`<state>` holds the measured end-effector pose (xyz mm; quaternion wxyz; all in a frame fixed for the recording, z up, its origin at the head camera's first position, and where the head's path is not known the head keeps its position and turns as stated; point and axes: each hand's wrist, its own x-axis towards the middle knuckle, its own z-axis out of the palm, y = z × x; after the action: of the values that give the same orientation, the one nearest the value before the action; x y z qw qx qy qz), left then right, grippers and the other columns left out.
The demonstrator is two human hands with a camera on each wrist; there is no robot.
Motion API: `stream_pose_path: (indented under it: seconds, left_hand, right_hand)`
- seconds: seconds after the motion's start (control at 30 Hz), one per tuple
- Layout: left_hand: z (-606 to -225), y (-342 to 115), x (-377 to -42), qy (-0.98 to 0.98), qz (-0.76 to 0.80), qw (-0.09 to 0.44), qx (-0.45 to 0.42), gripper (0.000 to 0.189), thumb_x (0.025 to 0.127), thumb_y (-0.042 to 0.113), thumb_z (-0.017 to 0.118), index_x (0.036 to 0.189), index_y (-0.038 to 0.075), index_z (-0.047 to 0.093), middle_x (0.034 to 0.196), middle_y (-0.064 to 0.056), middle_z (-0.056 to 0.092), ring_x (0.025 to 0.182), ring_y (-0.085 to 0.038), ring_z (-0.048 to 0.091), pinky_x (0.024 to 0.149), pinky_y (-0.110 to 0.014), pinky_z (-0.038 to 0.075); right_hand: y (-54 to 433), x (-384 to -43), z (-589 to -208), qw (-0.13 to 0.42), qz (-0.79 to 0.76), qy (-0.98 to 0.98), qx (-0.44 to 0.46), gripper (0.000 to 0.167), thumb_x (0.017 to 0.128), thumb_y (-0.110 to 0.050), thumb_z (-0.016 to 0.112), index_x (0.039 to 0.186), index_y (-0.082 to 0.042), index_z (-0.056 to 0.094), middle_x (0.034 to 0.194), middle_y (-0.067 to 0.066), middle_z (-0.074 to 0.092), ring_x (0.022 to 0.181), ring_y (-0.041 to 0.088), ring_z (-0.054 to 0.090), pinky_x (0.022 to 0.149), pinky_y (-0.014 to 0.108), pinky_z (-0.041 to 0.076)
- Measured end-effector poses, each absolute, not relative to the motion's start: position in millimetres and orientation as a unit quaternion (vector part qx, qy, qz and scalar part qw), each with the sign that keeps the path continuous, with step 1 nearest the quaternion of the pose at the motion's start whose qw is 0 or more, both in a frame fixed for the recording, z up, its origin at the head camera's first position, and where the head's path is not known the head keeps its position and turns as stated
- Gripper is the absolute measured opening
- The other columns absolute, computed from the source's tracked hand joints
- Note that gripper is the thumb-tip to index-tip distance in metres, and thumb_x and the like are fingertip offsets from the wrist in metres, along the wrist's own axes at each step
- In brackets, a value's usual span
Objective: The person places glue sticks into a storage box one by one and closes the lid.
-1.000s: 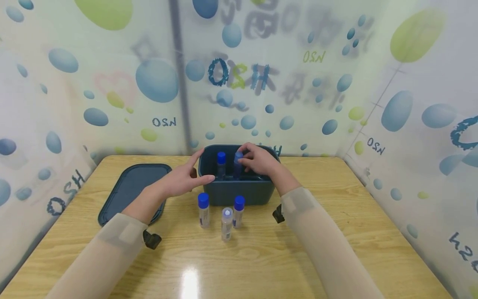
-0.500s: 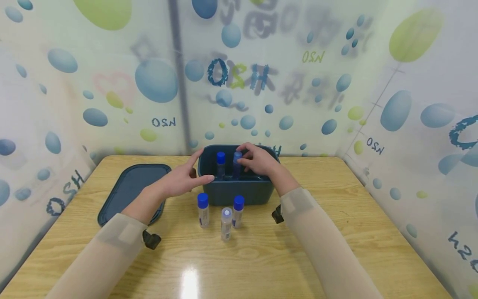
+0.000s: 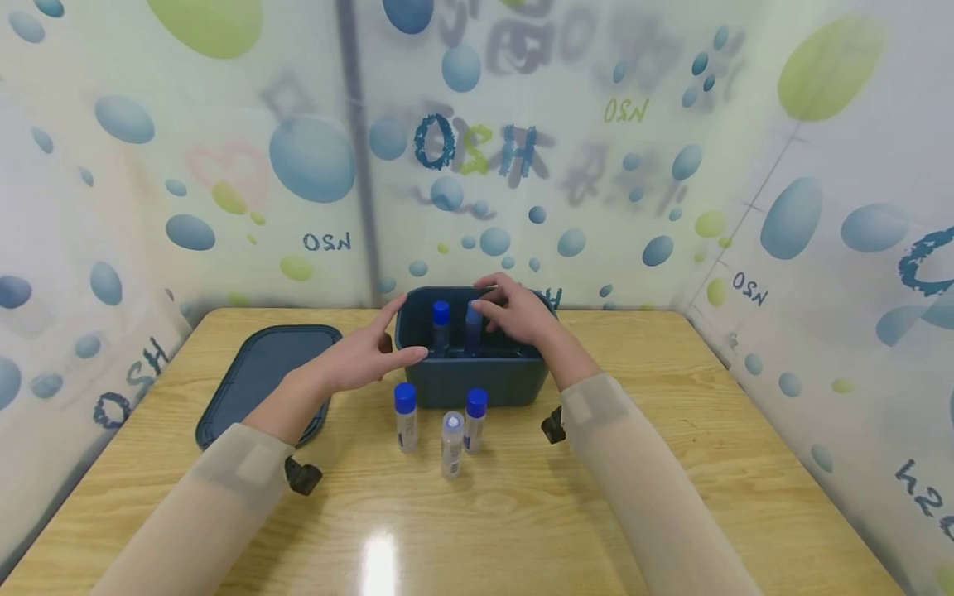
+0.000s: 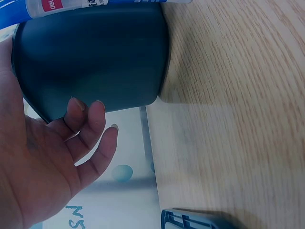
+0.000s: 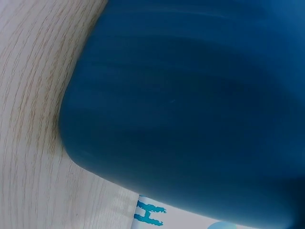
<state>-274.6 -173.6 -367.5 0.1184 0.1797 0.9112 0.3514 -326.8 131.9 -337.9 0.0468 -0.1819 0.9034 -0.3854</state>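
My left hand (image 3: 365,358) rests at the left end of a dark blue box (image 3: 477,385), index finger along the rim and thumb over the front edge. In the left wrist view its other fingers (image 4: 97,124) hang loosely beside the wall. Inside the box stand two upright glue bottles, a blue-capped one (image 3: 441,314) and another (image 3: 473,331) to its right. Over that second bottle is my right hand (image 3: 517,313), thumb and index finger apart, thumb tip right at the cap. The box wall (image 5: 181,109) hides this hand in the right wrist view.
In front of the box stand two blue-capped glue bottles (image 3: 406,418) (image 3: 474,422) and a clear-topped one (image 3: 451,451). A dark blue lid (image 3: 261,377) lies on the wooden table (image 3: 671,463) at the left. A patterned curtain (image 3: 596,165) hangs close behind the box.
My right hand has risen slightly, its thumb sliding up along the bottle's cap while the bottle stays standing in the box. The left hand and the bottles in front have not moved.
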Motion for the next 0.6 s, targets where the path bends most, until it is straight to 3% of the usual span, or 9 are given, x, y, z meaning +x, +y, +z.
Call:
stream_pose_path:
  seconds: [0.43,0.6]
  left_hand:
    - [-368.5,-172.6,-275.6,0.911,0.353,0.116,0.179,0.113,0.1,0.077,0.063,0.177,0.037,-0.009,0.096,-0.019,0.07,0.083,-0.038,0.066,0.069,-0.04,0.052]
    - [-368.8,-172.4,-275.5,0.911,0.354,0.114,0.177,0.113,0.099,0.077,0.063,0.177,0.037,-0.009,0.095,-0.019,0.07,0.082,-0.036,0.066,0.07,-0.04,0.052]
  right_hand:
    - [135.2,-328.5,-336.8,-0.029,-0.445,0.875,-0.19,0.042,0.114,-0.035,0.064,0.152,-0.019,0.058,0.14,0.013,0.072,0.102,0.044,0.078,0.098,0.055,0.059]
    - [138.4,-325.2,-332.4,-0.079,-0.484,0.847,-0.207,0.04,0.113,-0.03,0.066,0.148,-0.013,0.062,0.133,0.015,0.074,0.092,0.042,0.076,0.093,0.051,0.061]
